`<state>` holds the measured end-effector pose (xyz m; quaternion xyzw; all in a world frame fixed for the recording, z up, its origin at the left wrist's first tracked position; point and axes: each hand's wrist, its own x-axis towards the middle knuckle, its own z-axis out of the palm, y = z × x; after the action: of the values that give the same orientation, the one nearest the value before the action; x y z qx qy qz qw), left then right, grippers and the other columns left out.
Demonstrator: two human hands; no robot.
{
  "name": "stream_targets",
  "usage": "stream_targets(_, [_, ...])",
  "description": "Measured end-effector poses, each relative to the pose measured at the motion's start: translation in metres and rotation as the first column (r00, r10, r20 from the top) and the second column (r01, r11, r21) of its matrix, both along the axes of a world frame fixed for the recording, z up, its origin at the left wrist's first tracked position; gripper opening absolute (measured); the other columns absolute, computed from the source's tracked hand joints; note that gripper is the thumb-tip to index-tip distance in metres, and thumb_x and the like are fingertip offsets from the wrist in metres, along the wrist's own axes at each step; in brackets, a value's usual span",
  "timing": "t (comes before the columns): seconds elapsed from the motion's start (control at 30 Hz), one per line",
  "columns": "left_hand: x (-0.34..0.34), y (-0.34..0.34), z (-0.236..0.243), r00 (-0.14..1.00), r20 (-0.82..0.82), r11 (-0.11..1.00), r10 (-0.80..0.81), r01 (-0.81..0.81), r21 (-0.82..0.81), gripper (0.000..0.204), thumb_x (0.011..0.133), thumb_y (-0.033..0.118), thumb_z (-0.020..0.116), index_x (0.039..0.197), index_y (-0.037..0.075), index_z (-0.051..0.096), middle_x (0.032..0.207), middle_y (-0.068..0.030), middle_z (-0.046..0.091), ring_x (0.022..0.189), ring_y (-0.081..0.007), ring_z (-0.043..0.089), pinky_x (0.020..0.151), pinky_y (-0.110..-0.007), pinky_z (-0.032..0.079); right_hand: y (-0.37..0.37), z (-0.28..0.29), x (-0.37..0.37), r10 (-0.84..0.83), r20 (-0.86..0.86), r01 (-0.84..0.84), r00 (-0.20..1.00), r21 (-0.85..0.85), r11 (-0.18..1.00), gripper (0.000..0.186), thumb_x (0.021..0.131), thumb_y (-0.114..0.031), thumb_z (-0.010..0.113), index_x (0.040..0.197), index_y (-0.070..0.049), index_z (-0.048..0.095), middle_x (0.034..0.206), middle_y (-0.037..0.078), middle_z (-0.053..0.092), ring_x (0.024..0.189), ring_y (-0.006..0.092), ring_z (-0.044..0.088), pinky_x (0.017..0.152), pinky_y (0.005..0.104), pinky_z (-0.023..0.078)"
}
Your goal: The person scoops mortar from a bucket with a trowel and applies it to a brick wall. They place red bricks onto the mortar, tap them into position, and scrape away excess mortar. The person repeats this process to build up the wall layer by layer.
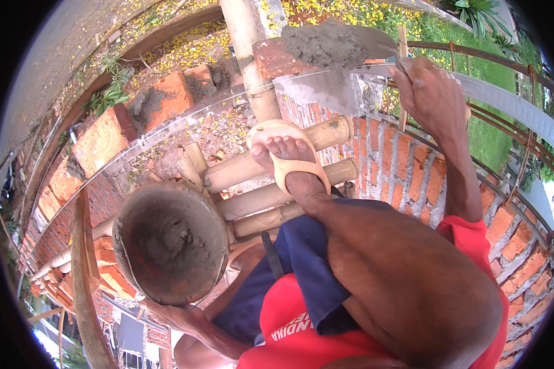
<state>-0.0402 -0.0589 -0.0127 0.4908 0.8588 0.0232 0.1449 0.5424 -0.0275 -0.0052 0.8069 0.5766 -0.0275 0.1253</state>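
Note:
My right hand [431,101] grips a metal trowel [381,46] at upper right. A heap of wet grey mortar [323,46] lies around the blade, over a red brick ledge [268,58]; whether blade or brick bears it, I cannot tell. My left hand [178,317], partly hidden, holds the lower rim of a round bucket [172,243] with grey mortar inside. A taut pale string [215,98] runs past the ledge. My sandalled foot [289,154] rests on bamboo poles [246,203] between bucket and trowel.
A row of mortared bricks [98,141] runs along the left. A brick wall [400,172] stands at right beside rods [511,61]. An upright bamboo post [258,98] rises at top centre, a wooden plank [83,252] at lower left. Plants and grass [486,43] lie beyond.

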Motion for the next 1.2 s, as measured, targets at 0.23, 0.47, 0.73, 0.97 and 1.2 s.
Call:
stream_targets(0.23, [-0.011,-0.014,-0.007,0.833,-0.386,0.917,-0.396,0.378,-0.126,0.069,0.109,0.046,0.032,0.157,-0.003,0.040,0.161,-0.0275,0.042,0.149,-0.0460,0.038,0.125,-0.055,0.026,-0.007,-0.027,0.017,0.196,0.223,-0.250,0.955,0.244,0.937,0.024,0.096,-0.026,0.074,0.108,-0.005,0.076,0.099,0.010,0.074,0.089,0.0303,0.073,0.078,0.0423,0.058])
stream_targets(0.47, [-0.001,-0.008,-0.001,0.902,-0.305,0.947,-0.305,0.255,-0.195,0.075,0.108,0.049,0.026,0.161,-0.003,0.033,0.164,-0.0289,0.037,0.153,-0.0427,0.033,0.127,-0.054,0.022,-0.058,0.015,-0.024,-0.221,-0.412,0.316,0.884,0.179,0.932,0.028,0.100,-0.028,0.068,0.103,-0.001,0.075,0.089,0.016,0.070,0.087,0.0339,0.070,0.078,0.0451,0.054])
stream_targets(0.73, [0.008,0.001,0.002,0.959,-0.226,0.983,-0.171,0.151,-0.105,0.072,0.107,0.042,0.036,0.161,-0.006,0.031,0.163,-0.0312,0.037,0.151,-0.0451,0.035,0.126,-0.055,0.024,-0.148,-0.087,-0.043,-0.380,-0.693,0.348,0.613,-0.195,0.917,0.041,0.109,-0.035,0.054,0.113,0.001,0.072,0.112,0.024,0.071,0.112,0.0401,0.067,0.097,0.0494,0.051])
stream_targets(0.97, [0.000,-0.009,0.000,0.951,-0.195,0.971,-0.240,0.238,-0.034,0.070,0.105,0.034,0.044,0.161,-0.005,0.031,0.162,-0.0320,0.037,0.152,-0.0448,0.035,0.125,-0.054,0.026,-0.110,-0.169,-0.010,-0.315,-0.680,0.275,0.662,-0.171,0.946,0.041,0.109,-0.035,0.054,0.119,0.001,0.069,0.123,0.027,0.068,0.119,0.0460,0.062,0.103,0.0513,0.050])
stream_targets(1.2, [-0.007,-0.007,-0.003,0.811,-0.380,0.890,-0.445,0.449,-0.083,0.077,0.095,0.037,0.058,0.155,-0.007,0.038,0.151,-0.0317,0.045,0.141,-0.0471,0.042,0.115,-0.055,0.033,-0.100,-0.211,-0.001,-0.122,-0.667,0.312,0.735,0.173,0.934,0.030,0.107,-0.025,0.058,0.117,0.000,0.068,0.114,0.022,0.068,0.107,0.0430,0.064,0.095,0.0494,0.049])
